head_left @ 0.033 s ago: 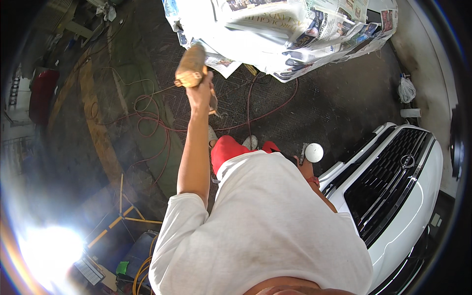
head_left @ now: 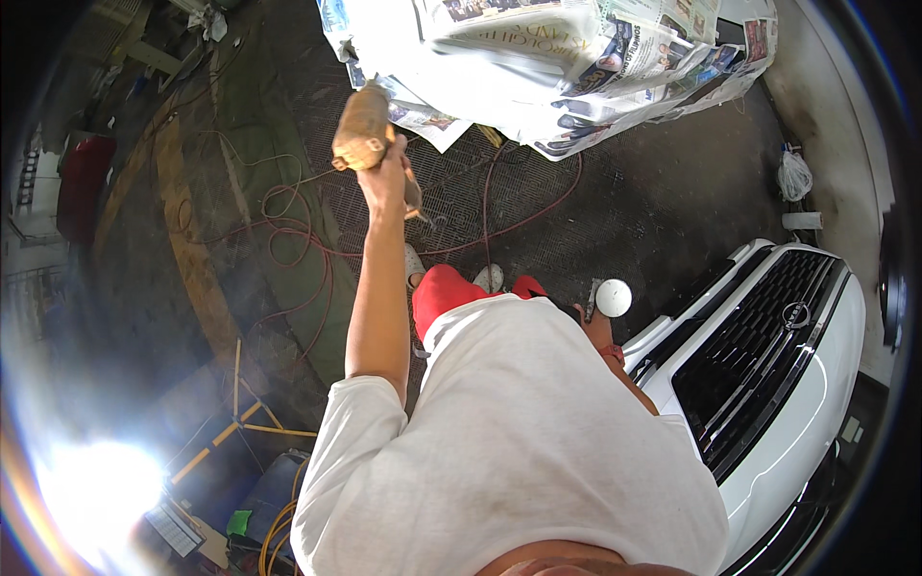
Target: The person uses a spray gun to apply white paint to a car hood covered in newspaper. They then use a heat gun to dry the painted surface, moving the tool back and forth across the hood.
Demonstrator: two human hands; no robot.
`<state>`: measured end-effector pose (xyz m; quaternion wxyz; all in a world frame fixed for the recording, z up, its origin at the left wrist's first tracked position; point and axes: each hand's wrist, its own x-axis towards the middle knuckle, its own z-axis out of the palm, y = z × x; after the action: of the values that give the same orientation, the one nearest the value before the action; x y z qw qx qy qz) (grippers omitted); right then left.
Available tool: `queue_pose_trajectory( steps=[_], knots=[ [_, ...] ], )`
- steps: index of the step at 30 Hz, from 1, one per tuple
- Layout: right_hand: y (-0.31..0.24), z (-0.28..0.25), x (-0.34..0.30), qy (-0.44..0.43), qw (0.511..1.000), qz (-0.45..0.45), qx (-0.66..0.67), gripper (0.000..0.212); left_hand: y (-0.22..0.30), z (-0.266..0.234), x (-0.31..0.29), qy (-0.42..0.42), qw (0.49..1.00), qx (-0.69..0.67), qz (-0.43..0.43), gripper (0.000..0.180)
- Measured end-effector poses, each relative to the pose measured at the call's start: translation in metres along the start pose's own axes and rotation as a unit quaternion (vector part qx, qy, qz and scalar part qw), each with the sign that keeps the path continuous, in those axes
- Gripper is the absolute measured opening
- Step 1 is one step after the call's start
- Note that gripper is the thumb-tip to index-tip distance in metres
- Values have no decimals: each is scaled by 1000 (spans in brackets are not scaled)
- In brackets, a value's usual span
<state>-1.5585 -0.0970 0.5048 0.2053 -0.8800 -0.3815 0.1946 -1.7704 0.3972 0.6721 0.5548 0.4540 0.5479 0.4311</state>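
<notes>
My left hand reaches forward with its fingers wrapped round a pistol-shaped tan tool. The tool looks worn and its far end is blurred, so I cannot make out its exact kind. It is close to the near left edge of a newspaper-wrapped panel. My right hand is low at my right side, mostly hidden. It is closed at a round white-topped object, which has a narrow metallic part beside it. A red band circles that wrist.
A white car front with a black grille stands at my right. Red hose loops over the dark floor at left. A bright lamp and a yellow stand are at lower left. A plastic bag hangs by the wall.
My left hand and the tan tool have shifted slightly to the left. My right hand and the white-topped object show no visible change.
</notes>
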Motion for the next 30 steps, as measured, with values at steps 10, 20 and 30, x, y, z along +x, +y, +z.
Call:
queue_pose_trajectory(
  steps=[10, 20, 30],
  knots=[
    [-2, -6, 8, -57, 998, 28, -21, 70, 37, 1, -34, -155, 987, -42, -23, 29],
    [-27, -15, 11, -23, 1000, 4, -7, 71, 33, -18, 2, -19, 995, -94, -27, 12],
    [-39, 8, -2, -33, 999, 23, -32, 70, 72, -40, 44, -105, 968, -227, -11, 15]
  ],
)
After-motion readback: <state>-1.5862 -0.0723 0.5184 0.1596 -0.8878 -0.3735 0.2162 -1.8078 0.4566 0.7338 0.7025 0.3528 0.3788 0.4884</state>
